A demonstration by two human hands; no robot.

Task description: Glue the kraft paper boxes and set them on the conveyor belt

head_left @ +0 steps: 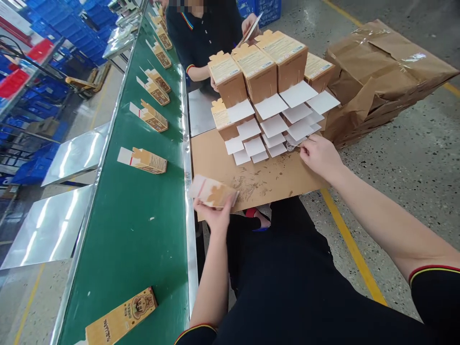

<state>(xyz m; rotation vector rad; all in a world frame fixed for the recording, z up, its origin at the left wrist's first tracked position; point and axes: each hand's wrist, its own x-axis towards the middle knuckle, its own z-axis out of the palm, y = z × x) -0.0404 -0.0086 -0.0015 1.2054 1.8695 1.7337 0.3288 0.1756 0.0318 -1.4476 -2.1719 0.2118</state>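
Observation:
My left hand (214, 218) is closed around a small tan carton (215, 192), its white end flap sticking out; motion blurs the carton. It is over the near left corner of a brown cardboard sheet (212, 153). At the right side of that sheet, the curled fingers of my right hand (320, 157) pinch together by the lowest white flaps of the stacked cartons (260, 72). A small clear item (289, 145) shows beside the fingertips, but I cannot tell what they hold. The stacked cartons lie with open white flaps (269, 106) facing me.
On my left runs a green conveyor belt (143, 230) with a metal edge, carrying several cartons (149, 160). A co-worker (204, 38) stands across the stack, holding a flat piece. Large brown paper-wrapped stacks (388, 72) sit on the floor at right.

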